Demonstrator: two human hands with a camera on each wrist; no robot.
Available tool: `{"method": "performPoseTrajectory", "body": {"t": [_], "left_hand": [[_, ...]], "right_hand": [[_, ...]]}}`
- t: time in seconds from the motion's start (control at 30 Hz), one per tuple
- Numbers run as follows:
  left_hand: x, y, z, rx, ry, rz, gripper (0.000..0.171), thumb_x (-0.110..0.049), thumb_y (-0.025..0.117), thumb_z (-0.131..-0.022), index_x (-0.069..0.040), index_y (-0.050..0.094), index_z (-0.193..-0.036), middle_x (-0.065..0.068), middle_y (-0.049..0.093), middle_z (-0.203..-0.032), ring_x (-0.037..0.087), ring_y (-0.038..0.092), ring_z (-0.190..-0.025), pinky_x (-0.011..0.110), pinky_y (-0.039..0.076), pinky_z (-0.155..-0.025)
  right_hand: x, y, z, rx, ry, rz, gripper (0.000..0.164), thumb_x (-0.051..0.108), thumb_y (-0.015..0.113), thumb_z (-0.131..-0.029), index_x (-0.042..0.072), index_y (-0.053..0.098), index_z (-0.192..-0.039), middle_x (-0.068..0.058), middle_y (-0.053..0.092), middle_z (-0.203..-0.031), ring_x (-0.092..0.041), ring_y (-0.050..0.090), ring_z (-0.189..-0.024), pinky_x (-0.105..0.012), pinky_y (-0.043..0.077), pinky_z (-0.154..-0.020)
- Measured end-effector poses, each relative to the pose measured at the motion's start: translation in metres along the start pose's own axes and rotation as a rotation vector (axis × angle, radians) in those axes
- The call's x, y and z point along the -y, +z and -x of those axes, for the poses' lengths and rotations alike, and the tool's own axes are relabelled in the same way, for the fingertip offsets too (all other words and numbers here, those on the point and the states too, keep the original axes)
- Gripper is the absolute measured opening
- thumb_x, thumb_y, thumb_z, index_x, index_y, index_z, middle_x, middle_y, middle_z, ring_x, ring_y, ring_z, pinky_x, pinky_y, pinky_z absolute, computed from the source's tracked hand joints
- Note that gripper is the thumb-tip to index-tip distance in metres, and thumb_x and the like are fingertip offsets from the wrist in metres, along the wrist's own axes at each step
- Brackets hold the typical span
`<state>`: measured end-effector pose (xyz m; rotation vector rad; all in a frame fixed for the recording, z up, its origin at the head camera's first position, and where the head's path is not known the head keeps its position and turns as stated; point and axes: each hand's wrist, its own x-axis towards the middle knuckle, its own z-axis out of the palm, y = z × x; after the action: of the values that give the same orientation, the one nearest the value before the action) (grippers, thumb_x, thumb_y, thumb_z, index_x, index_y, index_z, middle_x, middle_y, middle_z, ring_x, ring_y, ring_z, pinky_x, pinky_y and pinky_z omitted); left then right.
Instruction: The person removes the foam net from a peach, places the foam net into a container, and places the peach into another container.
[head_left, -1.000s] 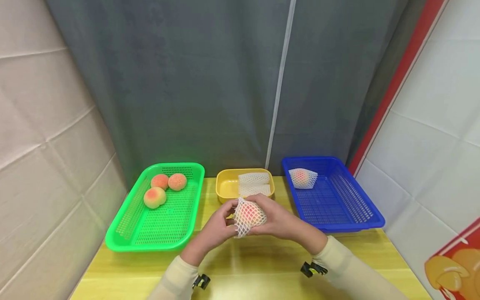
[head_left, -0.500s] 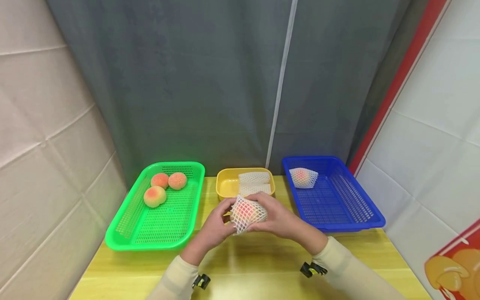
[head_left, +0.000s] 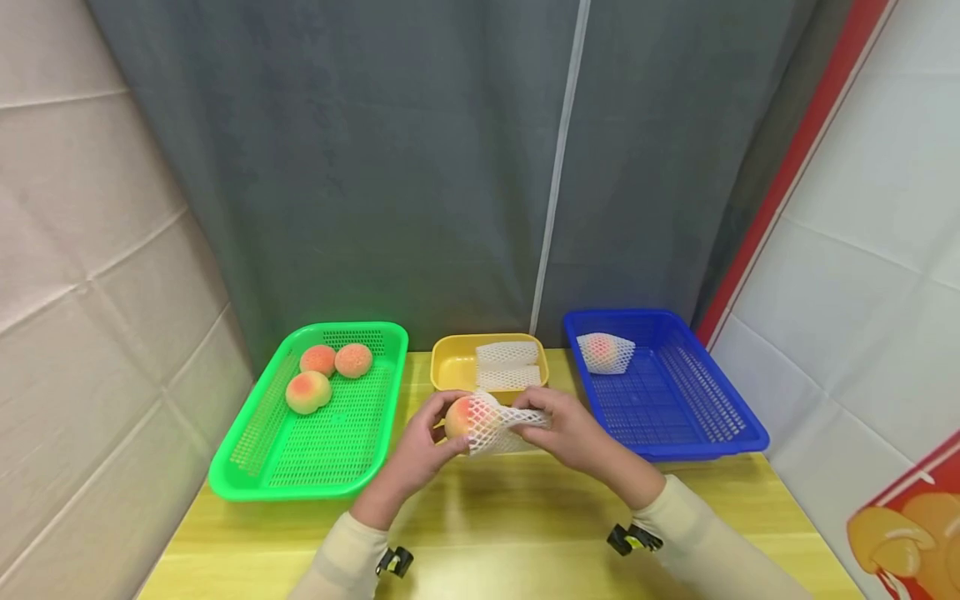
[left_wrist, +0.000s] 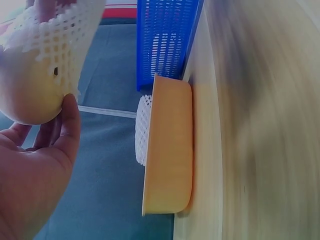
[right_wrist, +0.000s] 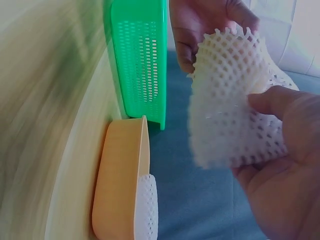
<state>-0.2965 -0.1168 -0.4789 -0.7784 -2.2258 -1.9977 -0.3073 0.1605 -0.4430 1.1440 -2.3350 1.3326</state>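
Observation:
Above the table, in front of the yellow tub, my left hand [head_left: 422,446] grips a peach [left_wrist: 31,90] by its bare left end. A white foam net sleeve [right_wrist: 225,100] covers the right part of the fruit. My right hand [head_left: 567,431] pinches the loose right end of that sleeve between thumb and fingers. In the left wrist view the peach's rounded bottom shows bare, with the netting over its upper part. The right wrist view shows the sleeve's toothed edge close to the left hand's fingers.
A green basket [head_left: 330,454] at the left holds three peaches [head_left: 308,392]. Two flat foam net sleeves [head_left: 507,353] lie in the yellow tub [head_left: 453,367]. In the blue basket [head_left: 660,417] at the right sits a sleeved peach [head_left: 604,353]. A grey curtain [head_left: 360,167] hangs behind.
The sleeve, which covered most of the peach, now leaves its left end bare. My right hand has moved slightly right from the fruit to the sleeve's loose end. The left hand still grips the peach.

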Motion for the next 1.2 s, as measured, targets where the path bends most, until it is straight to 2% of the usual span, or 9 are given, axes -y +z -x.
{"method": "performPoseTrajectory", "body": {"t": [0.17,0.37,0.53,0.7,0.97,1.2], "left_hand": [[0.000,-0.002,0.002,0.002,-0.037,0.029,0.054,-0.011,0.081,-0.098,-0.005,0.060,-0.147,0.019,0.062,-0.142,0.029,0.064,-0.121,0.035,0.064,-0.091],[-0.001,-0.003,0.002,0.000,-0.060,0.036,0.054,-0.013,0.082,-0.098,-0.005,0.060,-0.146,0.021,0.061,-0.141,0.033,0.065,-0.118,0.038,0.065,-0.087],[0.002,-0.005,0.003,-0.002,-0.050,0.014,0.053,-0.013,0.081,-0.099,-0.004,0.060,-0.146,0.022,0.061,-0.140,0.032,0.065,-0.116,0.037,0.065,-0.087],[0.003,-0.012,0.005,-0.016,-0.029,-0.004,0.052,-0.012,0.079,-0.101,-0.005,0.059,-0.149,0.020,0.060,-0.143,0.031,0.065,-0.120,0.038,0.065,-0.088],[0.003,-0.023,0.011,-0.035,-0.073,-0.010,0.054,-0.011,0.080,-0.100,-0.009,0.058,-0.150,0.020,0.061,-0.145,0.035,0.066,-0.119,0.039,0.065,-0.087],[0.003,-0.028,0.011,-0.042,-0.055,-0.034,0.053,-0.011,0.079,-0.101,-0.008,0.059,-0.150,0.020,0.061,-0.145,0.034,0.066,-0.119,0.038,0.065,-0.087]], "right_hand": [[0.000,-0.002,0.003,0.112,0.094,0.055,0.024,-0.004,0.079,-0.094,0.013,0.071,-0.109,0.006,0.072,-0.095,-0.009,0.061,-0.082,-0.028,0.056,-0.070],[0.002,-0.002,0.003,0.192,0.139,0.124,0.032,-0.005,0.076,-0.088,0.013,0.068,-0.114,0.007,0.070,-0.097,-0.010,0.060,-0.084,-0.030,0.055,-0.074],[0.001,-0.001,0.003,0.214,0.137,0.153,0.032,-0.007,0.075,-0.087,0.011,0.069,-0.112,0.005,0.070,-0.099,-0.012,0.062,-0.089,-0.033,0.057,-0.079],[-0.001,-0.003,-0.003,0.210,0.104,0.240,0.025,-0.006,0.074,-0.088,0.008,0.068,-0.107,0.003,0.069,-0.100,-0.014,0.063,-0.093,-0.039,0.058,-0.083],[-0.005,-0.008,-0.011,0.214,0.111,0.321,0.019,-0.003,0.073,-0.088,0.007,0.067,-0.103,0.002,0.066,-0.095,-0.013,0.058,-0.087,-0.038,0.056,-0.079],[-0.013,-0.018,-0.032,0.218,0.100,0.376,0.018,-0.001,0.072,-0.090,0.004,0.065,-0.106,-0.001,0.062,-0.093,-0.016,0.054,-0.083,-0.041,0.054,-0.078]]}}
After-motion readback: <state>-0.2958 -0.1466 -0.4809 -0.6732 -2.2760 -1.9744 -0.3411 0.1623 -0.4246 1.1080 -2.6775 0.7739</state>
